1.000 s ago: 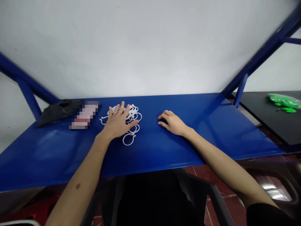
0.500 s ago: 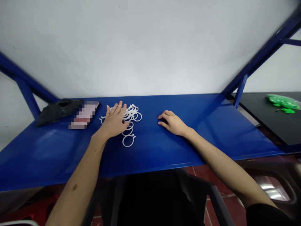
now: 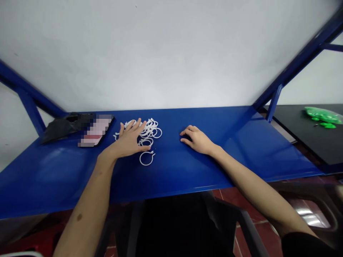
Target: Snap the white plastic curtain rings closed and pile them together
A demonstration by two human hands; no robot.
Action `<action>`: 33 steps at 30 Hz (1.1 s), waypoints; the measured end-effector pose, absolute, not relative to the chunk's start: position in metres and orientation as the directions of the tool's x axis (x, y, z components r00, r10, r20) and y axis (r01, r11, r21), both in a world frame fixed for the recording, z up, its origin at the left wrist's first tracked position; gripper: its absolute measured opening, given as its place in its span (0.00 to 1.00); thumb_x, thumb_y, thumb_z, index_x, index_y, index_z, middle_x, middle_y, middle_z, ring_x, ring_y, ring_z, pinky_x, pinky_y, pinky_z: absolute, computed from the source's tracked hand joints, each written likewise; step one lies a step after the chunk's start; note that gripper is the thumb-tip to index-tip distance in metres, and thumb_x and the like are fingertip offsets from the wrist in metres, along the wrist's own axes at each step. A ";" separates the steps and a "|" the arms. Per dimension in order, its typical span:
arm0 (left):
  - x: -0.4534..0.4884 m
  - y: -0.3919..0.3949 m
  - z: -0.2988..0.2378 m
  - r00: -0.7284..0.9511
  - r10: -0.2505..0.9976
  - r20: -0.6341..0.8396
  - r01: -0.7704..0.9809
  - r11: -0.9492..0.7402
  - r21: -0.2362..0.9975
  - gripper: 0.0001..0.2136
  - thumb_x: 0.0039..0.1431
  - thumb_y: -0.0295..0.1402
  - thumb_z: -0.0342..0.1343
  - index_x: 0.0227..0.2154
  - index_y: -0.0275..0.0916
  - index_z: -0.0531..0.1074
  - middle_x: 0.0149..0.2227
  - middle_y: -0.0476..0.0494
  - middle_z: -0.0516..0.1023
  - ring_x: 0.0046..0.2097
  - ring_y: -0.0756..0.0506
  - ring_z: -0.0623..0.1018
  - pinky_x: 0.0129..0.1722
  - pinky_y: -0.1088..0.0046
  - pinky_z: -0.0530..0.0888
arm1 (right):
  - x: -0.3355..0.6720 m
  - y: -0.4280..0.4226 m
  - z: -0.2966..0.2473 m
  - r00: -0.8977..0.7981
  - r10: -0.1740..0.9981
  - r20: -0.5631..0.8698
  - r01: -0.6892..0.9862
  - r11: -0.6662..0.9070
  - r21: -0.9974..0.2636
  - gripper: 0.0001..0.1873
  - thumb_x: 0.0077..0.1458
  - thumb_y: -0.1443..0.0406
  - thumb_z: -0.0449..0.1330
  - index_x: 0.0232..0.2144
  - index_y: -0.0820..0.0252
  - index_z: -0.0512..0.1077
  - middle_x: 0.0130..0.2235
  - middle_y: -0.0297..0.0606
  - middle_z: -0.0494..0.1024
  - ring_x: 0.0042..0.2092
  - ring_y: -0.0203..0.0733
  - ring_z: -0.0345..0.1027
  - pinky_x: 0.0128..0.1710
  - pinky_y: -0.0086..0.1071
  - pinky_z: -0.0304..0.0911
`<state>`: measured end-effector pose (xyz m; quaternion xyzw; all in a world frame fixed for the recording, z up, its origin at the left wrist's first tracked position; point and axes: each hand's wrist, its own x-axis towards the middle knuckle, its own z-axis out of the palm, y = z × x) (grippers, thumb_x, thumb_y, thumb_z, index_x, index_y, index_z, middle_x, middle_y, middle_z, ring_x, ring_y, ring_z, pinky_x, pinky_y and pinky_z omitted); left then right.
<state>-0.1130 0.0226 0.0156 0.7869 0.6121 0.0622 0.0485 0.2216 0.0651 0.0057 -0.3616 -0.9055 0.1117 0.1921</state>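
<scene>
A heap of white plastic rings (image 3: pixel 150 131) lies on the blue metal table (image 3: pixel 241 150). My left hand (image 3: pixel 128 141) lies flat and open on the left part of the heap, fingers stretched out. One ring (image 3: pixel 147 158) lies alone just in front of the heap, to the right of my left hand. My right hand (image 3: pixel 197 140) rests palm down on the bare table to the right of the heap, fingers loosely curled and holding nothing that I can see.
A black bag (image 3: pixel 65 125) and a blurred flat item (image 3: pixel 95 131) lie at the back left. Blue frame struts (image 3: pixel 292 67) rise at both sides. A black table (image 3: pixel 308 132) on the right carries green pieces (image 3: pixel 323 116). A dark chair sits below the front edge.
My left hand has slid to the left across the heap, uncovering more rings and leaving the single ring apart. My right hand has stayed still.
</scene>
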 end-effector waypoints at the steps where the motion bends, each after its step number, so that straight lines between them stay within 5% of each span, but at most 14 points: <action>1: -0.112 0.023 0.015 0.250 0.967 0.049 0.954 -0.255 0.156 0.48 0.56 0.57 0.58 0.72 0.48 0.40 0.74 0.39 0.41 0.73 0.29 0.43 0.69 0.38 0.39 | 0.222 0.065 0.006 -0.665 0.698 0.266 0.612 0.713 -0.342 0.11 0.65 0.61 0.58 0.47 0.58 0.73 0.48 0.45 0.74 0.50 0.49 0.70 0.56 0.49 0.65; 5: -0.110 0.021 0.019 0.263 0.964 0.028 0.947 -0.264 0.184 0.45 0.59 0.57 0.55 0.72 0.48 0.39 0.74 0.40 0.43 0.73 0.31 0.43 0.69 0.39 0.40 | 0.222 0.064 0.007 -0.667 0.699 0.259 0.616 0.713 -0.335 0.12 0.65 0.61 0.58 0.48 0.58 0.73 0.48 0.46 0.74 0.49 0.50 0.70 0.56 0.50 0.65; 11: -0.108 0.021 0.019 0.276 0.959 -0.059 0.950 -0.263 0.168 0.60 0.43 0.62 0.64 0.72 0.46 0.38 0.74 0.35 0.39 0.73 0.26 0.42 0.68 0.38 0.40 | 0.222 0.063 0.009 -0.666 0.701 0.256 0.615 0.710 -0.343 0.11 0.65 0.61 0.58 0.47 0.58 0.74 0.48 0.46 0.74 0.50 0.51 0.70 0.57 0.52 0.64; 19: -0.109 0.022 0.020 0.278 0.961 -0.005 0.939 -0.270 0.215 0.39 0.61 0.51 0.55 0.71 0.46 0.48 0.73 0.40 0.46 0.73 0.33 0.46 0.70 0.42 0.42 | 0.222 0.064 0.007 -0.664 0.701 0.261 0.617 0.711 -0.338 0.12 0.65 0.61 0.58 0.48 0.59 0.73 0.48 0.46 0.75 0.50 0.50 0.70 0.57 0.51 0.65; 25: -0.111 0.023 0.021 0.257 0.965 0.053 0.933 -0.262 0.247 0.35 0.61 0.45 0.53 0.69 0.42 0.54 0.72 0.40 0.52 0.73 0.35 0.51 0.70 0.44 0.46 | 0.222 0.064 0.008 -0.670 0.698 0.252 0.618 0.713 -0.332 0.12 0.66 0.61 0.58 0.48 0.60 0.73 0.48 0.46 0.74 0.50 0.50 0.70 0.57 0.49 0.64; 33: -0.109 0.028 0.033 0.037 0.886 0.462 0.927 -0.203 0.315 0.21 0.60 0.29 0.49 0.56 0.37 0.69 0.58 0.37 0.74 0.62 0.37 0.70 0.65 0.54 0.64 | 0.221 0.065 0.006 -0.667 0.696 0.266 0.613 0.716 -0.333 0.12 0.65 0.61 0.59 0.48 0.61 0.74 0.48 0.46 0.75 0.50 0.49 0.70 0.57 0.46 0.64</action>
